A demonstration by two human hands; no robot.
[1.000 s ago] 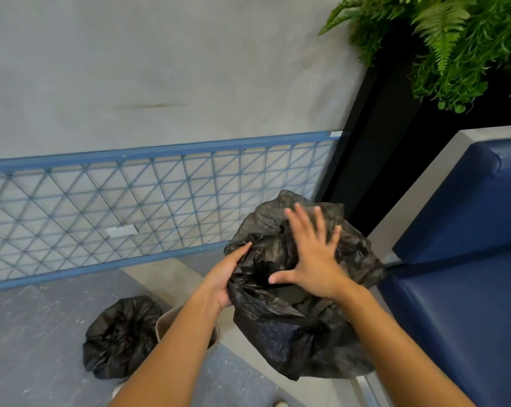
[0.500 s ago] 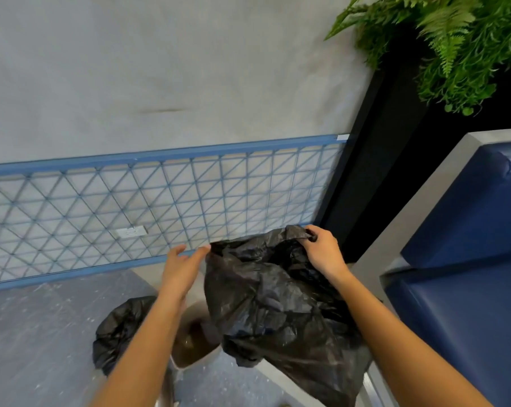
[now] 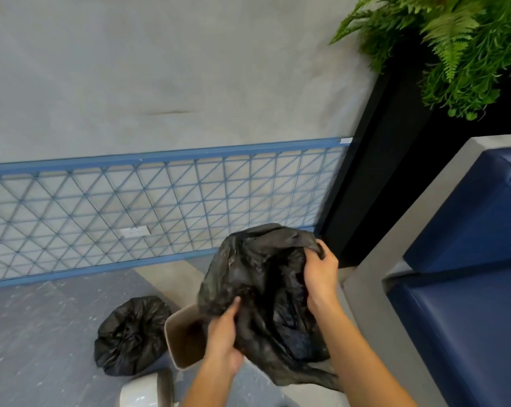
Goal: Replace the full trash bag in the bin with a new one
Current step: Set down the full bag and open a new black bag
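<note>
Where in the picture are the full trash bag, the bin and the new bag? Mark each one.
full trash bag [image 3: 132,336], head view, middle of its crumpled body
bin [image 3: 172,345], head view, left rim
new bag [image 3: 263,277], head view, upper middle, between the hands

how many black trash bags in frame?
2. A full, tied bag lies on the floor left of the bin. An empty bag is gripped by both hands above the bin.

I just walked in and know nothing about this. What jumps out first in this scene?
The crumpled black bag held up in the middle grabs the eye, gripped by the left hand low down and the right hand near its top. Below it stands the bare beige bin, with a tied full bag on the floor to its left. Green ferns hang over the top right corner.
</note>
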